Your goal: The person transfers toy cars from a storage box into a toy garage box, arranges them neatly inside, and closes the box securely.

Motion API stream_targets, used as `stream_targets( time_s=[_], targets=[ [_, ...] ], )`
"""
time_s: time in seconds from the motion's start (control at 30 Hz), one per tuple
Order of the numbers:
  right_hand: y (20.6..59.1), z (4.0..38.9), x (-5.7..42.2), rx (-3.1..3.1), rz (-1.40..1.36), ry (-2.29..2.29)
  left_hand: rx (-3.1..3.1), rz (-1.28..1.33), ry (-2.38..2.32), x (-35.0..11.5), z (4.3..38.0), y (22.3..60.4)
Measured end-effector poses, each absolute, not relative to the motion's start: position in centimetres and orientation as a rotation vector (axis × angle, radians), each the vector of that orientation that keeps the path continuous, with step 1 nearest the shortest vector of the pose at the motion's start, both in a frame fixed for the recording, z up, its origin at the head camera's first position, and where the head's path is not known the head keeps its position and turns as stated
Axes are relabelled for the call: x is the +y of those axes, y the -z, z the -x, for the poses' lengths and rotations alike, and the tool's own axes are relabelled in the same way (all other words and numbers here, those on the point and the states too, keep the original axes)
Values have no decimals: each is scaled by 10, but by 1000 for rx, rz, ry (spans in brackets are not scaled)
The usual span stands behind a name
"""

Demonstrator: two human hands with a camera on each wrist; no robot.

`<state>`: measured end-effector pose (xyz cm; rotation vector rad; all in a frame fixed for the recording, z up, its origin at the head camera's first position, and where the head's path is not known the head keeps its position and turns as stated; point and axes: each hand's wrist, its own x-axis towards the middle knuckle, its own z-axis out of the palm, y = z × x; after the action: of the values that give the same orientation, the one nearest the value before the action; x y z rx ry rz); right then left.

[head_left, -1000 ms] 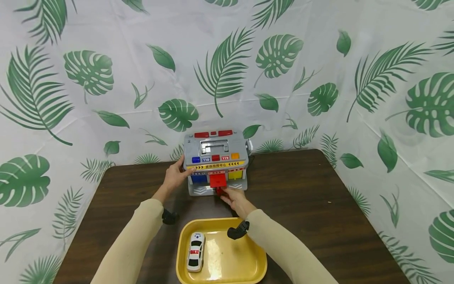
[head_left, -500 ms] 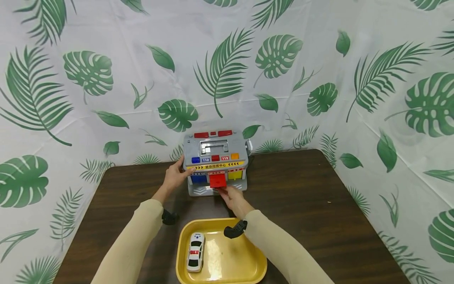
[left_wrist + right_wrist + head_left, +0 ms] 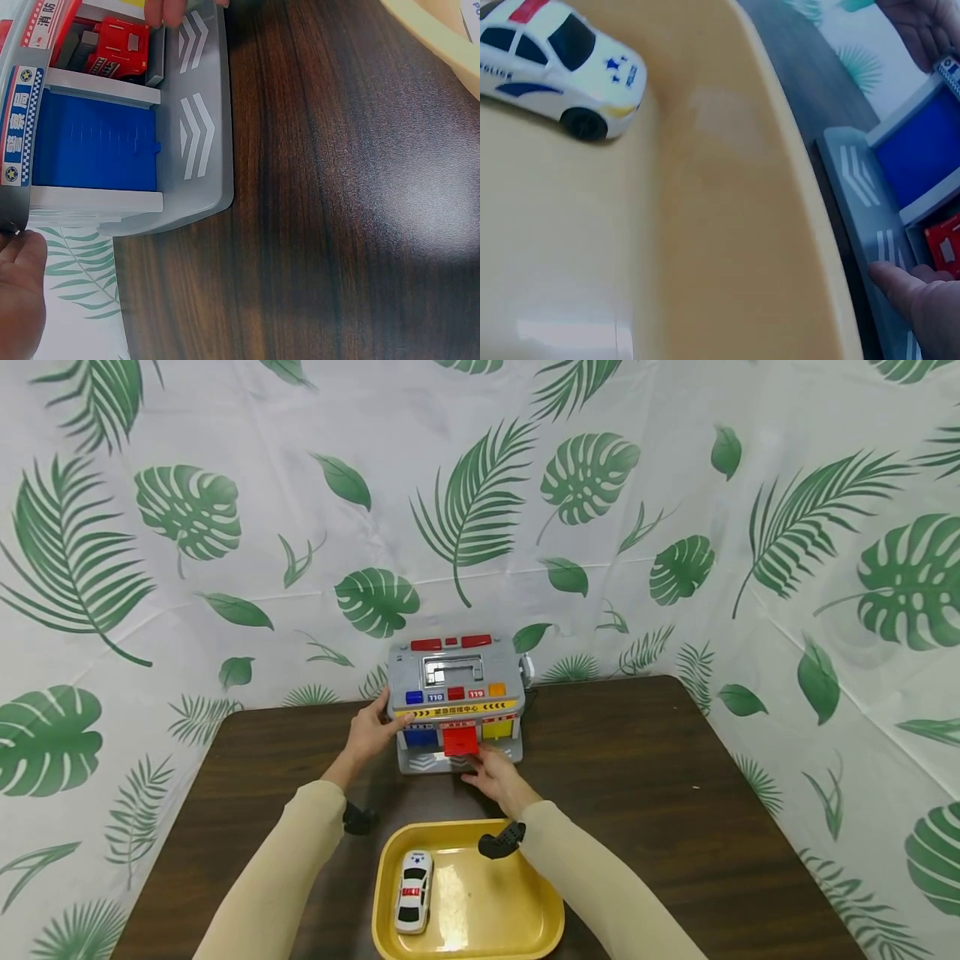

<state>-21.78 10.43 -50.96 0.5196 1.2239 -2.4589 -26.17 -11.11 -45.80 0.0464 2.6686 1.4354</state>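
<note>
Table (image 3: 637, 793), dark wood grain; toy garage (image 3: 452, 710), grey, at the far side; yellow tray (image 3: 487, 893), nearer the person; left hand (image 3: 367, 732), gripping the garage's left front corner; right hand (image 3: 498, 777), fingers apart and loose before the middle bay, apparently holding nothing; white police car (image 3: 413, 893), in the tray; red door (image 3: 461, 741), swung up; red toy vehicle (image 3: 120, 49), in the middle bay beneath it. Likely hazards: the door dropping on vehicle or fingers if knocked; the vehicle rolling out or jamming askew if nudged off-line. Vehicle's long axis appears to run in and out of the bay, one end towards the opening; whether nose or tail, cannot tell.
</note>
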Motion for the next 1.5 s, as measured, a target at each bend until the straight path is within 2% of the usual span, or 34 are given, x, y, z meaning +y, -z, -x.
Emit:
stream_targets(
  time_s=[0.27,0.7,1.2,1.5],
  targets=[
    [504,211,111,1455,-494,2380,2661,-36,-1430,-110,261,456],
    [490,198,116,2228,-683,2126,2658,-34,-1425,-112,263,455],
    [494,215,114,2355,-666,1978,2679,-62,-1424,-113,264,456],
    [496,220,103,2521,-785,1776,2691,-52,-1413,-112,264,455]
  ],
)
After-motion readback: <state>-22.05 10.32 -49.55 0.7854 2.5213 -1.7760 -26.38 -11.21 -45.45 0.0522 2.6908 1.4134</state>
